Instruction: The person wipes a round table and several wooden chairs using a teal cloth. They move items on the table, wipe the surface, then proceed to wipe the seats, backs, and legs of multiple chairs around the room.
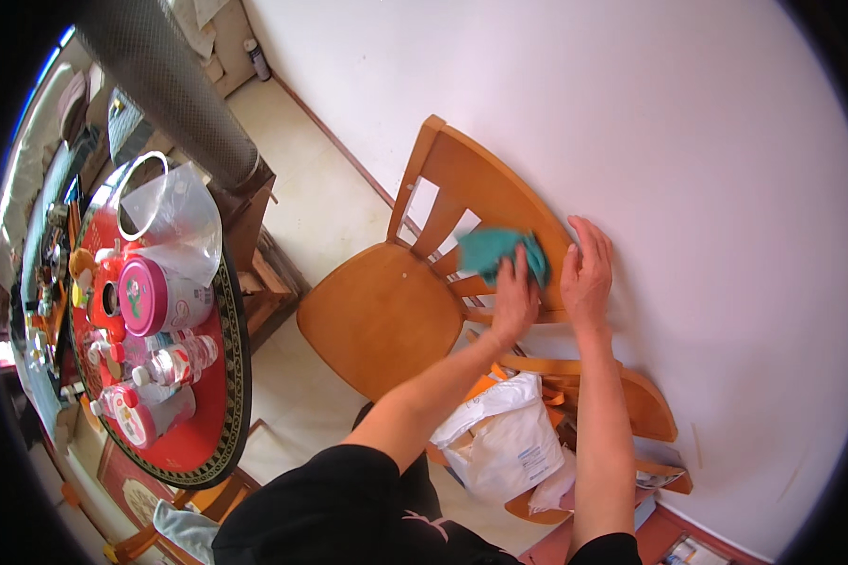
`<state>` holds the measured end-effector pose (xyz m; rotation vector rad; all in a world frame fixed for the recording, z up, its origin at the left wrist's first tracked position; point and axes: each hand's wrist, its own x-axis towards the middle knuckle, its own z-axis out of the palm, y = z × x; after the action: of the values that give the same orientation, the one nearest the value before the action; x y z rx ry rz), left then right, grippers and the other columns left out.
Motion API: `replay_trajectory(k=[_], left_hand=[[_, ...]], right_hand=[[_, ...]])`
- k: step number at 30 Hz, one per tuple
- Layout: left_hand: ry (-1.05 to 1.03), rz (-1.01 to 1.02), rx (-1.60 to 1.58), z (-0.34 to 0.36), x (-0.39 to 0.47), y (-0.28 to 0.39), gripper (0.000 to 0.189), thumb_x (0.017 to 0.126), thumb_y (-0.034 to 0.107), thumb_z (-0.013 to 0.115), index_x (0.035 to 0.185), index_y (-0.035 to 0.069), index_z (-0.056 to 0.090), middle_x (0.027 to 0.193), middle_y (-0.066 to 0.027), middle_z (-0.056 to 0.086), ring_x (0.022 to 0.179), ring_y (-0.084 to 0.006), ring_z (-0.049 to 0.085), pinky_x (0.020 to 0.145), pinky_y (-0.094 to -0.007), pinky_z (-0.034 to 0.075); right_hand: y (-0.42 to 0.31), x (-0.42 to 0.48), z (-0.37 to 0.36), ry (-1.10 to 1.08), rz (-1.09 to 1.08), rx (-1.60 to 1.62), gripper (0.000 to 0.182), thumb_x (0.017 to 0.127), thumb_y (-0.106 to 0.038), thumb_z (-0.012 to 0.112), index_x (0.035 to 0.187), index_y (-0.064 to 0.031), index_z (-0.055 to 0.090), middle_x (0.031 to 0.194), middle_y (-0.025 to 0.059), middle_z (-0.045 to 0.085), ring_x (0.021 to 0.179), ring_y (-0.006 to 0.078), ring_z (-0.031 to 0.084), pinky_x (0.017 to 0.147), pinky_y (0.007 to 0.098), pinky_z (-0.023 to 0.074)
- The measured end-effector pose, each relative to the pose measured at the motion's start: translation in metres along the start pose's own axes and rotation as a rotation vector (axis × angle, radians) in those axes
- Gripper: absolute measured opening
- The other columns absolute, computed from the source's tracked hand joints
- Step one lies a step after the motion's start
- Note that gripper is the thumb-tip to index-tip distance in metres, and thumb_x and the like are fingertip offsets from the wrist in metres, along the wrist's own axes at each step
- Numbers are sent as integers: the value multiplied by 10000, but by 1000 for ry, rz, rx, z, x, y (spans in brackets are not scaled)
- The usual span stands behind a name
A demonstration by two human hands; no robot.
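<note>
A wooden chair with a slatted backrest stands by the white wall. My left hand presses a teal cloth against the front of the backrest. The cloth is bunched under my fingers and a little blurred. At the top edge of the same backrest is my right hand, fingers extended and thumb apart, with no loose object in it. It appears to touch the edge; how firmly I cannot tell.
A second wooden chair bears a white plastic bag beneath my forearms. At left, a round red table holds bottles, a pink-lidded tub and a clear bag. A mesh-covered column rises behind it.
</note>
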<state>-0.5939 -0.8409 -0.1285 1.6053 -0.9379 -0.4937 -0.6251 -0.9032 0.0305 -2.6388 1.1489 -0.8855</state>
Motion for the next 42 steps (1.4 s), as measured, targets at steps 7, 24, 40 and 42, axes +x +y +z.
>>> replay_trajectory(k=[7,24,40,42], left_hand=[[16,-205,-285,-49,25,-11,523,781,-99,571,1270,68,490,1205,-216,510,1187,-401,487,984,-444,423],[389,-87,-481,-129,168,-130,415,926,286,540,1267,52,570,1149,-189,627,1063,-379,581,931,-429,442],[407,-664,-110,-62,56,-329,477,995,347,414,1249,-35,547,1191,-295,594,1117,-441,551,958,-464,407],[469,-668,-295,-47,60,-296,469,1000,353,426,1243,-28,549,1130,-257,618,1059,-400,573,920,-445,423]], right_hand=[[18,6,31,-149,-237,-90,417,820,58,514,1211,-45,619,1247,108,593,1134,302,553,981,407,440],[11,7,27,-223,-169,-153,398,821,-16,568,1213,-48,630,1287,114,565,1170,300,529,1014,421,410],[15,2,33,-237,-141,-82,264,815,13,569,1044,10,699,1301,174,561,1177,319,524,976,402,478],[14,3,33,-234,-148,-75,248,816,12,574,1029,11,699,1303,177,557,1179,317,524,981,398,483]])
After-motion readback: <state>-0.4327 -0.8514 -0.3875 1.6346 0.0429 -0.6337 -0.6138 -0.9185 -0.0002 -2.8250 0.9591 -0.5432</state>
